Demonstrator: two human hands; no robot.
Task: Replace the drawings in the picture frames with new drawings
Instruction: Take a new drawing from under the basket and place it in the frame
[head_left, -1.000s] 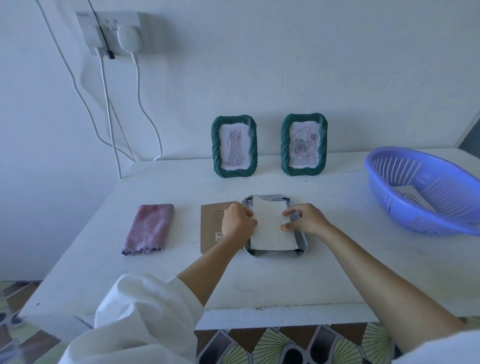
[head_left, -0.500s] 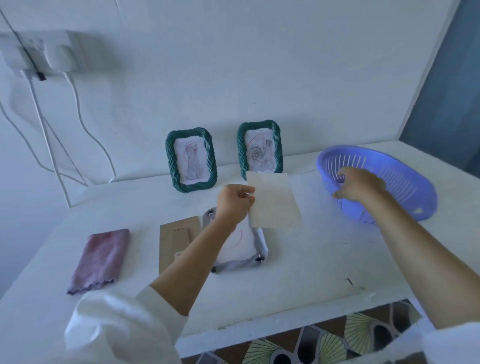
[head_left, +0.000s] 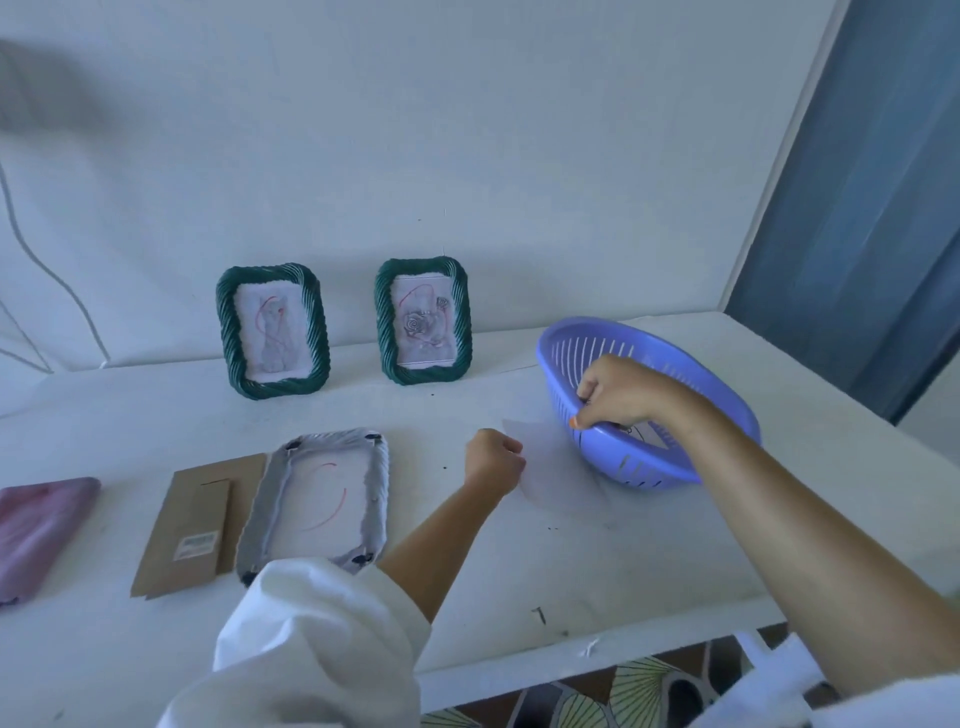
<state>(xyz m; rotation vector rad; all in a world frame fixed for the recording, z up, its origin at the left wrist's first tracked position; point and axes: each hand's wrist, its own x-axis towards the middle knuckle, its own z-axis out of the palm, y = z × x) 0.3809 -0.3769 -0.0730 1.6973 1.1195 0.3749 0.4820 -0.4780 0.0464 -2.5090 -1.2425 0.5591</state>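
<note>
Two green rope-edged frames stand against the wall, one with a cat drawing (head_left: 272, 330) and one with a rose drawing (head_left: 423, 319). A third frame (head_left: 311, 499) lies face down and open on the table, its brown cardboard backing (head_left: 192, 525) beside it on the left. My left hand (head_left: 493, 460) pinches a blank-looking white sheet (head_left: 553, 470) low over the table, just left of the purple basket (head_left: 727, 395). My right hand (head_left: 618, 395) reaches into the basket, its fingers curled on a sheet with dark lines (head_left: 647, 434).
A folded pink cloth (head_left: 36, 530) lies at the table's far left. The white table (head_left: 571, 582) ends at a front edge over a patterned floor. A blue door or panel (head_left: 872, 208) stands at the right, and cables hang on the left wall.
My left hand lifted the white sheet off the open frame and carried it right and down beside the basket. My right hand left the frame and reached into the basket. The view swung right.
</note>
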